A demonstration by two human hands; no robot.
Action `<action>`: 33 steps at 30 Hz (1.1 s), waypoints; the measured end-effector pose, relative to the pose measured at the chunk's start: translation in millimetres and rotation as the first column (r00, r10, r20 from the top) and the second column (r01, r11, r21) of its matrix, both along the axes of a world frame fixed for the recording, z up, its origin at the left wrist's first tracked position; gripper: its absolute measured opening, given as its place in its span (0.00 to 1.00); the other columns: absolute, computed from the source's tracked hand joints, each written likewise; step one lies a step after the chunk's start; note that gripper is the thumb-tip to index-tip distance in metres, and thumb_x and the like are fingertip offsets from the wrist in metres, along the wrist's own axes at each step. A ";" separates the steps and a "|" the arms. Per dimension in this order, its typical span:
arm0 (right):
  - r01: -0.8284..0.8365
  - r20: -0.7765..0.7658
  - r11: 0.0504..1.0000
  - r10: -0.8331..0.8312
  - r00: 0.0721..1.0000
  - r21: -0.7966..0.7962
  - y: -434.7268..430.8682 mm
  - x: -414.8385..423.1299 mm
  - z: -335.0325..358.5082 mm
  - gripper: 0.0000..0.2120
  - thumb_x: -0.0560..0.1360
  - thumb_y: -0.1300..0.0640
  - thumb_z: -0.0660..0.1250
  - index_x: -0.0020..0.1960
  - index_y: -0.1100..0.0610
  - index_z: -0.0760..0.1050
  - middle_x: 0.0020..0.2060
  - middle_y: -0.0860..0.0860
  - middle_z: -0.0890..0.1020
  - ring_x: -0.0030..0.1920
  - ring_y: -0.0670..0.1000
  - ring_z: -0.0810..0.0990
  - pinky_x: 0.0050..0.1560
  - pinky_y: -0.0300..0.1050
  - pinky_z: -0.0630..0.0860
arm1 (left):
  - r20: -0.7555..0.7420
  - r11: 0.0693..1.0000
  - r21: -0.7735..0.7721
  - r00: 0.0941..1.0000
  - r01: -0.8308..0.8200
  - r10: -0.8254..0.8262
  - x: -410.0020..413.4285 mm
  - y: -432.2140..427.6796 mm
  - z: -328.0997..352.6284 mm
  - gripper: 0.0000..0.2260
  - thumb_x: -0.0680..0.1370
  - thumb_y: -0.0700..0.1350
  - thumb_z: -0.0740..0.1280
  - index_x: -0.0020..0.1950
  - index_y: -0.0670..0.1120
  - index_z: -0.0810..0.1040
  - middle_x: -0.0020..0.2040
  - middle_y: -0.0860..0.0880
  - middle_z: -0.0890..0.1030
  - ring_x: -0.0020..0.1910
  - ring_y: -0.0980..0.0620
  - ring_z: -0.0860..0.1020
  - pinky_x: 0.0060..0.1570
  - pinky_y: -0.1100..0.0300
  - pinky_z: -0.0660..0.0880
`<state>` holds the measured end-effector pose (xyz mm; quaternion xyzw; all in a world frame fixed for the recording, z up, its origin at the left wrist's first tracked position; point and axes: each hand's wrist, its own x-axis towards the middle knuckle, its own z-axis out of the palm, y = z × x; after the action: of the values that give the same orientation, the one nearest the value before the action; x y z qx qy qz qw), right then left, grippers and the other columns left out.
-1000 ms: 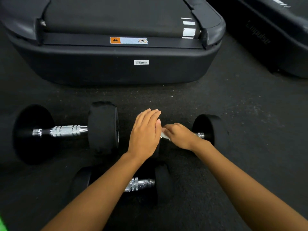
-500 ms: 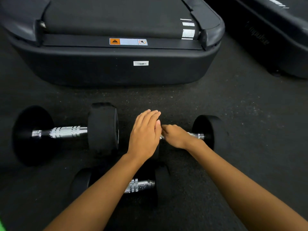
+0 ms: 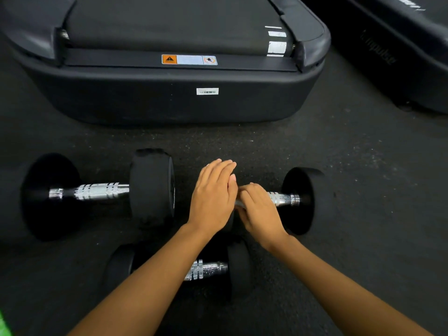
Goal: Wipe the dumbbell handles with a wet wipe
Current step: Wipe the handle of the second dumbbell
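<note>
Three black dumbbells with chrome handles lie on the dark floor. My right hand (image 3: 259,209) is closed over the handle (image 3: 283,198) of the right dumbbell (image 3: 304,200), with a bit of white wet wipe (image 3: 238,203) showing under its fingers. My left hand (image 3: 213,200) rests flat, fingers straight and together, on that dumbbell's left head, which it hides. The large left dumbbell (image 3: 151,187) lies apart with its handle (image 3: 97,191) bare. The near dumbbell (image 3: 238,267) lies under my left forearm, part of its handle (image 3: 208,270) visible.
A black treadmill base (image 3: 169,100) with a warning sticker and a barcode label stands just beyond the dumbbells. A second machine (image 3: 392,52) sits at the upper right. Black rubber floor (image 3: 375,190) stretches to the right. A green scrap (image 3: 3,323) shows at the bottom left corner.
My right hand has slid left along the right dumbbell's handle, so more chrome shows beside the right head. My left hand has stayed in place.
</note>
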<state>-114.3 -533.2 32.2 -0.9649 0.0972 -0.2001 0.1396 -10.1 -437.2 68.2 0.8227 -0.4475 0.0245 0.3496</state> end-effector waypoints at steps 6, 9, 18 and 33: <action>0.042 -0.206 0.999 -0.038 0.978 0.011 -17.3 1.4 10.3 0.15 0.79 0.52 0.56 0.58 0.58 0.75 0.51 0.51 0.81 0.54 0.48 0.76 0.72 0.43 0.52 | -0.014 1.000 0.001 1.000 0.008 -0.008 0.5 -0.6 -0.6 0.22 0.80 0.49 0.49 0.65 0.41 0.74 0.63 0.46 0.76 0.67 0.49 0.69 0.69 0.54 0.62; 0.109 -0.436 0.994 -0.085 0.896 0.030 -23.4 18.8 25.9 0.16 0.82 0.53 0.50 0.53 0.57 0.75 0.48 0.53 0.81 0.54 0.51 0.77 0.72 0.46 0.50 | -0.005 1.000 0.000 1.000 0.014 -0.014 -0.2 0.2 -0.6 0.21 0.80 0.48 0.49 0.64 0.41 0.74 0.63 0.46 0.76 0.67 0.48 0.69 0.68 0.54 0.62; 0.280 -0.724 0.881 0.097 0.683 0.382 -42.7 42.5 46.1 0.18 0.82 0.52 0.51 0.55 0.62 0.75 0.49 0.55 0.79 0.53 0.53 0.75 0.54 0.47 0.69 | -0.003 1.000 -0.008 1.000 0.019 -0.019 1.3 0.1 -2.2 0.21 0.80 0.48 0.49 0.64 0.41 0.75 0.62 0.46 0.77 0.66 0.48 0.70 0.68 0.54 0.63; 0.336 -0.785 0.878 0.069 0.616 0.341 -57.5 37.3 51.5 0.20 0.82 0.49 0.51 0.62 0.60 0.74 0.59 0.58 0.77 0.61 0.56 0.74 0.61 0.50 0.68 | 0.000 1.000 -0.009 1.000 0.025 -0.025 0.4 1.1 -2.4 0.21 0.80 0.48 0.50 0.64 0.41 0.74 0.63 0.45 0.77 0.66 0.48 0.69 0.68 0.51 0.64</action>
<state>-77.0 -590.6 83.8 -0.8833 0.2657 0.2547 0.2903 -9.8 -436.1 65.8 0.8155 -0.4575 0.0220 0.3538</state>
